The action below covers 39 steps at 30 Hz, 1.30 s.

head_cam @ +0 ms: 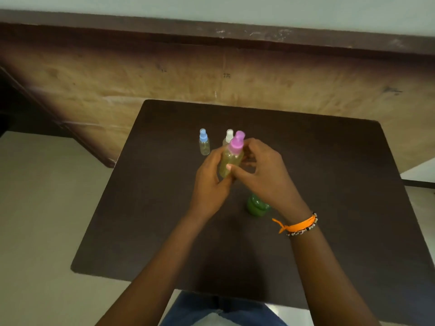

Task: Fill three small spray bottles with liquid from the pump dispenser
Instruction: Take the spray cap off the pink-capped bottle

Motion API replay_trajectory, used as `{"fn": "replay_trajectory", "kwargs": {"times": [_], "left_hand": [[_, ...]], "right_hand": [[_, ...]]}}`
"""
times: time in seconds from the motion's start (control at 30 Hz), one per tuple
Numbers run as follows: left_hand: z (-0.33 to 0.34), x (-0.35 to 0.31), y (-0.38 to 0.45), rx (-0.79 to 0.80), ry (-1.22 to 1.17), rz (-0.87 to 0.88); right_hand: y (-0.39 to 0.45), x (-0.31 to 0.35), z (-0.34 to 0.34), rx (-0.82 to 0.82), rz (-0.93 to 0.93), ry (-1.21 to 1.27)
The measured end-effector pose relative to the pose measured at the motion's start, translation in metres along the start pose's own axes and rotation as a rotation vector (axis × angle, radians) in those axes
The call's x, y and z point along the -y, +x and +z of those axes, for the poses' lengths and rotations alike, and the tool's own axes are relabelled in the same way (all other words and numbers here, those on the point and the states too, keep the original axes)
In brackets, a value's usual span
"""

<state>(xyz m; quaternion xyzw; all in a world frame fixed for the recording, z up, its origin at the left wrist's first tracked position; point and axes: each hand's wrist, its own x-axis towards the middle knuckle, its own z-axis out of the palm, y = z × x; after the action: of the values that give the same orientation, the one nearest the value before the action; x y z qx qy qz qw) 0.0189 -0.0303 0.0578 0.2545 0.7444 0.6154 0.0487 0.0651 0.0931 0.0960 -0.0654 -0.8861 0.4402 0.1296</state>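
1. The pink-capped spray bottle point(231, 158) is held up above the middle of the desk point(329, 208), tilted with its top leaning away. It shows yellowish liquid inside, and its pink spray head is on the neck.
2. The left hand point(209, 182) has its grip wrapped round the lower body of this bottle. The right hand point(263, 168) holds the same bottle from the other side, thumb across the front and fingers curled behind near the cap.
3. Risk: if the pink head is not fully screwed down, the tilt could let liquid seep from the neck onto the hands and the desk.
4. Risk: a wet bottle wall would make either grip slide, and the bottle could drop.
5. Just beyond the pink-capped bottle stands the white-capped spray bottle point(228, 137), partly hidden by it. A careless set-down there could knock it over.
6. Left of the pink-capped bottle, a little further off, the blue-capped spray bottle point(204, 142) stands upright; it is less exposed.
7. Nearer the person than the pink-capped bottle, under the right wrist, sits a green container point(255, 205), probably the pump dispenser, though its top is hidden. A lowered right forearm could tip it.
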Motion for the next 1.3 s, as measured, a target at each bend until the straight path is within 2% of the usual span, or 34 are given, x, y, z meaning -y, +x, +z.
{"fn": "replay_trajectory", "kwargs": {"times": [0.07, 0.2, 0.3, 0.43, 0.53, 0.73, 0.83, 0.97, 1.03, 1.17, 1.23, 1.3], "left_hand": [[-0.01, 0.003, -0.016, -0.009, 0.032, -0.033], [-0.02, 0.016, -0.044, 0.022, 0.141, -0.082], [-0.019, 0.028, -0.06, 0.044, 0.167, -0.155], [-0.011, 0.046, -0.08, 0.08, 0.074, -0.235], [-0.003, 0.054, -0.09, 0.092, 0.044, -0.272], [0.013, 0.082, -0.102, 0.039, -0.021, -0.231], [0.016, 0.106, -0.097, 0.059, -0.023, -0.175], [0.014, 0.126, -0.085, 0.18, -0.135, -0.194], [0.009, 0.133, -0.079, 0.265, -0.184, -0.196], [-0.002, 0.145, -0.072, 0.448, -0.29, -0.241], [-0.004, 0.149, -0.069, 0.441, -0.33, -0.224], [-0.002, 0.15, -0.066, 0.334, -0.349, -0.166]], "right_hand": [[-0.016, 0.0, 0.015, 0.001, 0.003, -0.085], [-0.04, -0.001, 0.036, -0.043, 0.035, -0.058], [-0.052, -0.007, 0.046, -0.058, 0.089, -0.148], [-0.072, -0.019, 0.056, -0.024, 0.16, -0.298], [-0.082, -0.024, 0.066, -0.064, 0.219, -0.373], [-0.084, -0.037, 0.081, -0.078, 0.339, -0.524], [-0.079, -0.055, 0.091, -0.142, 0.277, -0.535], [-0.075, -0.081, 0.106, -0.222, 0.145, -0.49], [-0.074, -0.091, 0.11, -0.204, 0.099, -0.434], [-0.072, -0.105, 0.105, -0.109, -0.115, -0.357], [-0.072, -0.107, 0.104, -0.068, -0.141, -0.315], [-0.072, -0.104, 0.11, -0.132, -0.143, -0.327]]}}
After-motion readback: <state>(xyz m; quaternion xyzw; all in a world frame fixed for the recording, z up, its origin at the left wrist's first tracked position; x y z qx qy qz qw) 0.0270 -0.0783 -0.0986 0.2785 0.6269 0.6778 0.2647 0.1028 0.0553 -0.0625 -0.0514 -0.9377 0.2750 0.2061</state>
